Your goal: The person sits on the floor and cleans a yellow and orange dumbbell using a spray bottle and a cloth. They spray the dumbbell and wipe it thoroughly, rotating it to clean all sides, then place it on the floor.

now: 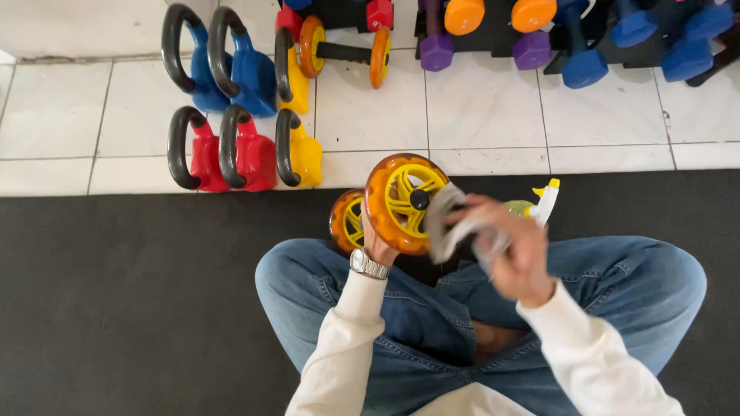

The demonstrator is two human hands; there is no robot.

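Observation:
I sit cross-legged in blue jeans on a black mat (116, 308). My left hand (375, 245), with a silver watch on the wrist, grips an orange and yellow wheel roller (401, 202) from below and holds it up in front of me. My right hand (515, 250), blurred by motion, holds a grey cloth (445, 223) that lies against the wheel's right side. A second orange wheel (345, 221) shows behind the first, low on its left. A spray bottle (539, 204) with a white and yellow nozzle lies on the mat just beyond my right hand.
On the white tiled floor (478, 115) stand blue kettlebells (227, 65), red kettlebells (223, 150) and yellow kettlebells (297, 150). Another orange roller (343, 50) lies further back. A black rack along the top holds purple, orange and blue dumbbells (586, 65).

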